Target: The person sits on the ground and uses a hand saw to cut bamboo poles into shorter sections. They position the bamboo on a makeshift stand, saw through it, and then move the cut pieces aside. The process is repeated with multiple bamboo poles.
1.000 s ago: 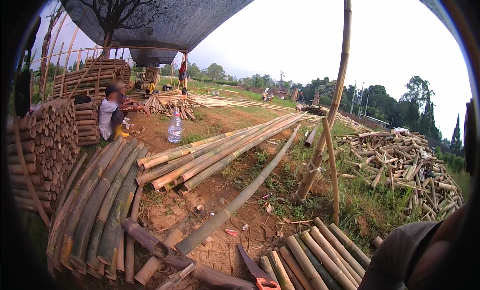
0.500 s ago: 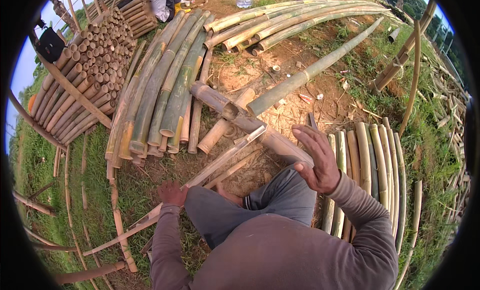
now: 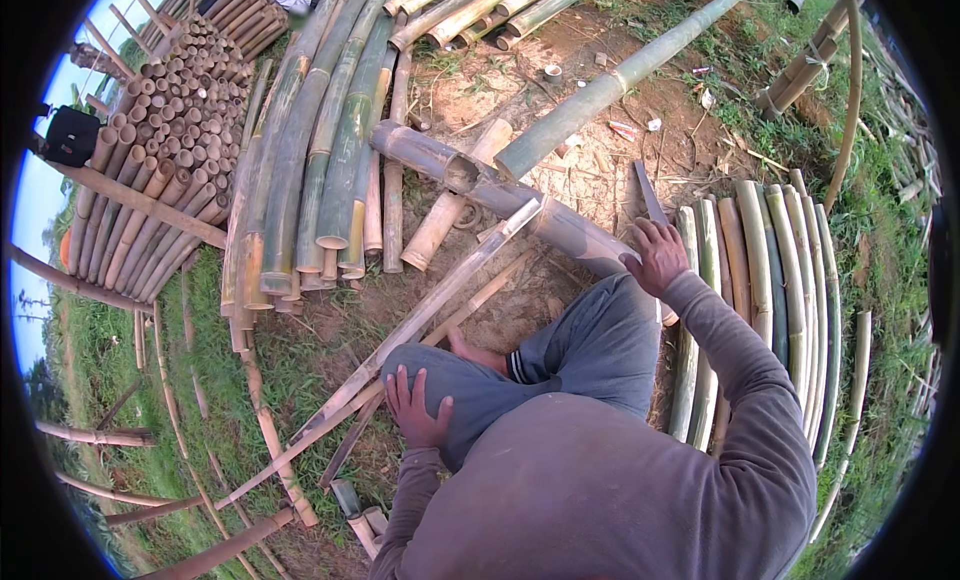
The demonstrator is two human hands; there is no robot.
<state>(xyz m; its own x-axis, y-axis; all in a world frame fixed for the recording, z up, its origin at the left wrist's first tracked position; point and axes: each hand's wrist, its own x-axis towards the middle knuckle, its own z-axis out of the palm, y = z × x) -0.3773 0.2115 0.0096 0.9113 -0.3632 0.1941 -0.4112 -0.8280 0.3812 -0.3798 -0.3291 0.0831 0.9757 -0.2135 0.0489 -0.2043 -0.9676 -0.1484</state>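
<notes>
My left hand (image 3: 415, 408) rests against the grey trousers at my left knee, its fingers spread and empty. My right hand (image 3: 660, 258) is beyond my right knee, at the near end of a saw blade (image 3: 650, 192); its fingers are stretched out with the thumb apart. The saw's handle is not visible, and I cannot tell whether my fingers touch the saw. Beside that hand, a thick brown bamboo pole (image 3: 575, 230) with a notch cut in it lies across a shorter pale bamboo piece (image 3: 430, 242). A split bamboo strip (image 3: 430, 305) slants past my left knee.
A long green bamboo pole (image 3: 610, 88) stretches away to the far right. Green bamboo poles (image 3: 340, 170) lie side by side at left, near a tall stack of cut bamboo (image 3: 185, 110). More poles (image 3: 755, 270) line my right side. A small cup (image 3: 552, 73) sits on the dirt.
My right hand has come down from its raised position to the near end of the saw. My left hand has moved back toward my body along the left knee. The view has shifted.
</notes>
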